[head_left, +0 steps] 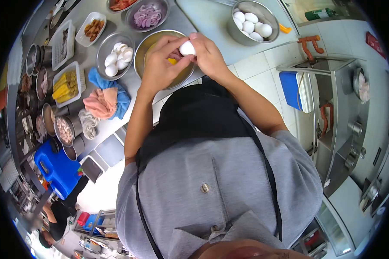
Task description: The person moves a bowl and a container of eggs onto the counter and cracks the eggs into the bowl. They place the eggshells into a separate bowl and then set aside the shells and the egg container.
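Both hands are closed around a white egg (pixel 186 48) above a metal bowl (pixel 138 64). My left hand (pixel 162 60) holds it from the left with the fingertips, and my right hand (pixel 208 55) grips it from the right. Yellow egg yolk (pixel 172 61) shows in the bowl beneath my left fingers; the hands hide much of the inside. Left of this bowl stands another metal bowl (pixel 100 58) with white eggshells. A metal pot (pixel 242 36) containing several whole white eggs is to the right, on a pale board (pixel 212 26).
Sliced purple onion (pixel 147 17) fills a bowl at the back. Blue cloth (pixel 122 101) and pink cloth (pixel 100 103) lie on the left counter, near a white basket of yellow food (pixel 66 86). Another person (pixel 56 220) is at lower left. A steel unit (pixel 337 86) stands right.
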`<state>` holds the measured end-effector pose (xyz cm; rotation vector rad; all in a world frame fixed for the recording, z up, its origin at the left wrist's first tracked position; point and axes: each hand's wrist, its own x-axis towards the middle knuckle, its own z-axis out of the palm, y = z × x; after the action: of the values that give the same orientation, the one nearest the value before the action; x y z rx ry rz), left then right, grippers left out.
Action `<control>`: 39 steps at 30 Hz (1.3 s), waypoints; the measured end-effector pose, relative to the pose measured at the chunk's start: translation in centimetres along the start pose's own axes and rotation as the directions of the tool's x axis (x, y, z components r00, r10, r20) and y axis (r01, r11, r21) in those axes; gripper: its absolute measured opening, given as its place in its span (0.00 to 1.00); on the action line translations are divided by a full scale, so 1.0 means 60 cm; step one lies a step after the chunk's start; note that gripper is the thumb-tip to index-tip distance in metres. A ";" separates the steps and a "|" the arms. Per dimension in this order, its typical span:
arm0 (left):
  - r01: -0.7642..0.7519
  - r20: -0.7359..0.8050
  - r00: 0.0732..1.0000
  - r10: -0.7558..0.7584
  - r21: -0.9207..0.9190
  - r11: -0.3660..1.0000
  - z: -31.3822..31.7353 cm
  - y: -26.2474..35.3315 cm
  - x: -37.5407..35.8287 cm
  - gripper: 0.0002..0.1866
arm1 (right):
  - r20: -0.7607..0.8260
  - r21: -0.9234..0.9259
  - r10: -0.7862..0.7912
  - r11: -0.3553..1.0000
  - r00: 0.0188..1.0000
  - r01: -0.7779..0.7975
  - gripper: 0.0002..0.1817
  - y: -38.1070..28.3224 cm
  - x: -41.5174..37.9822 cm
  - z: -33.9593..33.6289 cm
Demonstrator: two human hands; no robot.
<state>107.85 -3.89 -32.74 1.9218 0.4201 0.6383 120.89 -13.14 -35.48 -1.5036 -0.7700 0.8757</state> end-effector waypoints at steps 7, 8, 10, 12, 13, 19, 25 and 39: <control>0.047 -0.100 0.993 -0.060 -0.118 0.992 -0.026 -0.036 -0.029 0.22 | 0.163 -0.346 -0.137 0.919 0.977 0.187 0.25 -0.011 0.019 0.030; 0.068 -0.119 0.990 -0.079 -0.097 0.993 -0.025 -0.041 -0.033 0.21 | 0.193 -0.364 -0.119 0.913 0.974 0.184 0.25 -0.009 0.021 0.031; 0.087 -0.143 0.985 -0.097 -0.076 0.993 -0.022 -0.051 -0.035 0.21 | 0.226 -0.384 -0.103 0.904 0.969 0.186 0.25 -0.007 0.027 0.031; 0.113 -0.159 0.980 -0.122 -0.068 0.991 -0.019 -0.059 -0.037 0.21 | 0.240 -0.412 -0.080 0.894 0.967 0.177 0.25 -0.007 0.030 0.032; 0.114 -0.160 0.979 -0.123 -0.068 0.991 -0.019 -0.061 -0.037 0.21 | 0.241 -0.412 -0.080 0.894 0.967 0.177 0.25 -0.006 0.031 0.032; 0.111 -0.154 0.980 -0.130 -0.126 0.986 -0.033 -0.071 -0.035 0.21 | 0.309 -0.404 -0.150 0.873 0.939 0.272 0.24 -0.004 0.046 0.033; 0.107 -0.099 0.989 -0.110 -0.036 0.994 -0.064 -0.058 -0.030 0.21 | 0.358 -0.402 -0.360 0.774 0.862 0.490 0.20 0.001 0.065 0.033; 0.005 -0.216 0.975 0.052 0.253 0.967 -0.070 -0.027 -0.015 0.23 | 0.377 -0.339 -0.317 0.827 0.870 0.449 0.21 -0.031 0.075 0.039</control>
<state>104.56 -0.67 -33.05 2.1061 0.6463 0.8534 121.17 -7.92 -34.19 -1.5081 -1.5193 0.6579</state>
